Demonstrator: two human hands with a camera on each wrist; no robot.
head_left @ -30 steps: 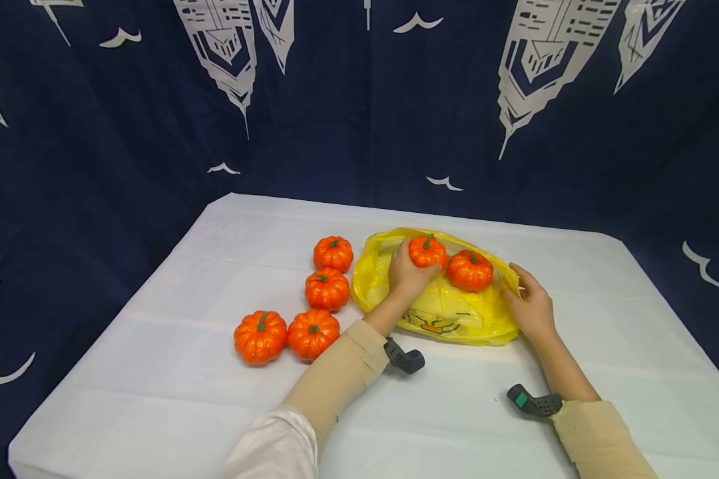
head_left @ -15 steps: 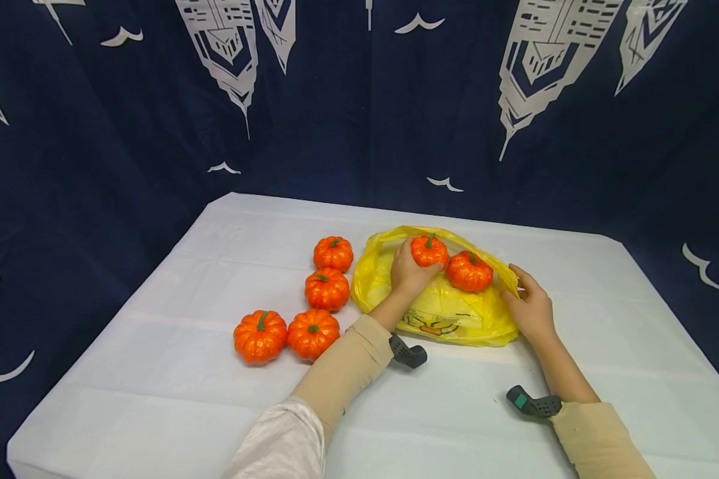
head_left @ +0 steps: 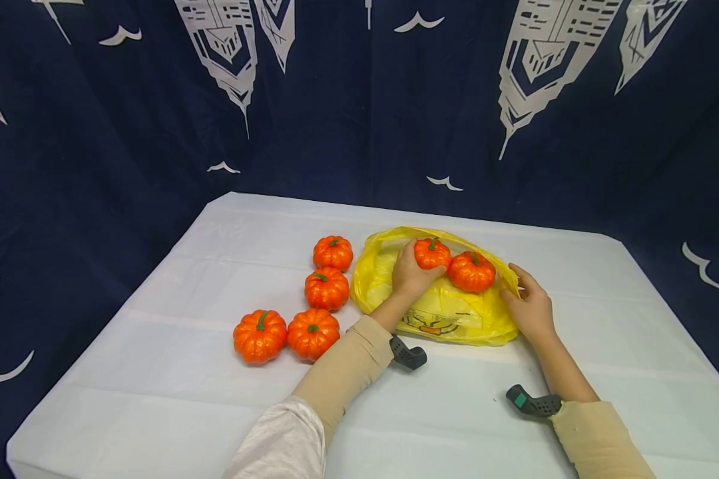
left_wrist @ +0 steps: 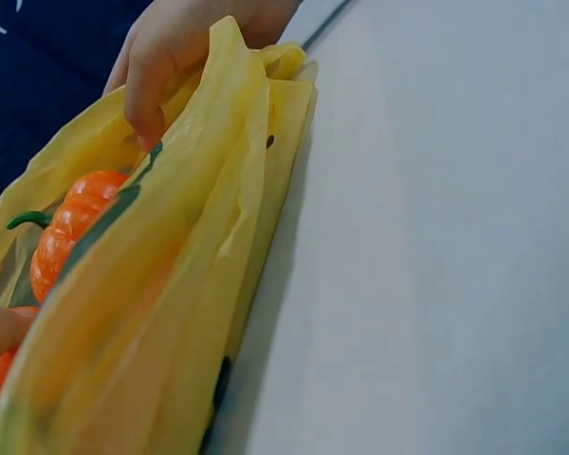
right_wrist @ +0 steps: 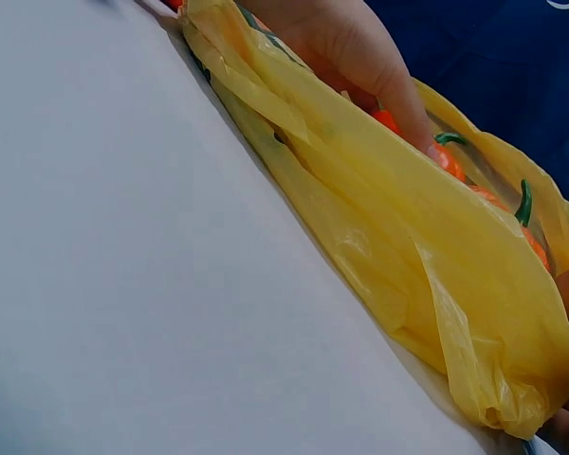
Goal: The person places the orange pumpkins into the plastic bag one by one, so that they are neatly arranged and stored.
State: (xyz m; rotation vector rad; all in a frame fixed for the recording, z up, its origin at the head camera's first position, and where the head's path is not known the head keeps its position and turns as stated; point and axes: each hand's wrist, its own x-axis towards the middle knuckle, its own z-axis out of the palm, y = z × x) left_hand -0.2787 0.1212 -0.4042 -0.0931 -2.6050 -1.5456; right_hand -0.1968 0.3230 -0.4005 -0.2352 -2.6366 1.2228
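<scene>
Head: hands (head_left: 412,275) hold ribbed pumpkin (head_left: 433,255), crinkled bag (head_left: 488,318).

A printed navy cloth (head_left: 347,113) backs the white table (head_left: 132,399).

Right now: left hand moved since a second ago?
Yes, slightly: in the head view, the left hand sits further right of the farthest loose pumpkin.
</scene>
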